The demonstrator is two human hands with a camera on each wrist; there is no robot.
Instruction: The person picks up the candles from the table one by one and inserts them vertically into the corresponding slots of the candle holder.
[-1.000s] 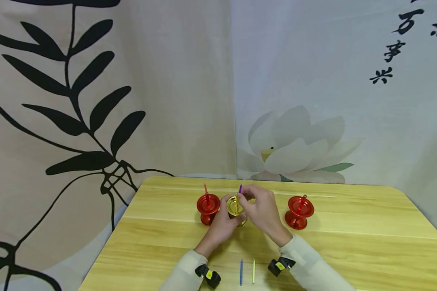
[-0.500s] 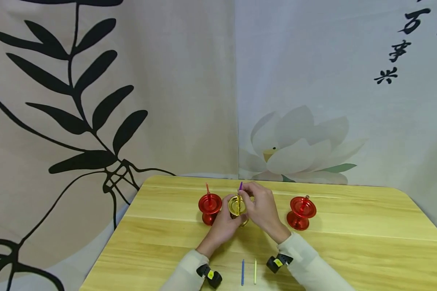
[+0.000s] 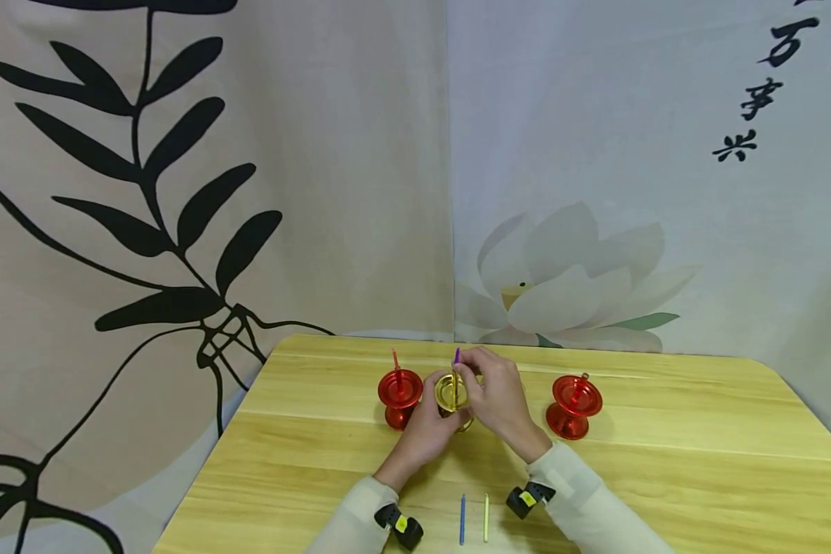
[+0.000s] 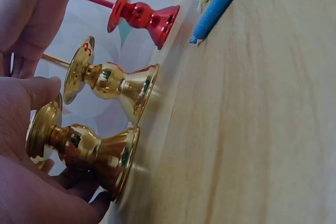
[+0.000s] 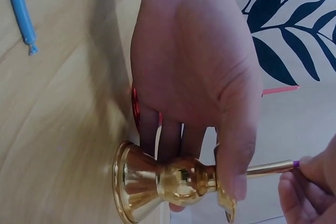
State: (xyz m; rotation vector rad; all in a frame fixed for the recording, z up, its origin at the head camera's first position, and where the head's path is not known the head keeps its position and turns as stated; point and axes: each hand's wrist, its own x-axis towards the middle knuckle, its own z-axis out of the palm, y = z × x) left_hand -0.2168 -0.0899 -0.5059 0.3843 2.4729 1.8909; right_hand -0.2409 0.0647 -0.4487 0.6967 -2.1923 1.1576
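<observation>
My left hand grips a shiny gold candlestick round its dish and body, the thumb lying on the dish. In the left wrist view this candlestick has its flared base close over the wooden table. A thin purple candle is pinched by my right hand. Its lower end meets the top of the gold tube rising from the dish, as the right wrist view shows. A second gold candlestick stands beyond, largely hidden behind the right hand in the head view.
A red candlestick bearing a red candle stands close left of the left hand. Another red candlestick is at the right. A blue candle and a pale yellow candle lie on the table between the forearms.
The head view has shifted slightly. Both hands keep nearly the same place, the purple candle staying over the gold tube.
</observation>
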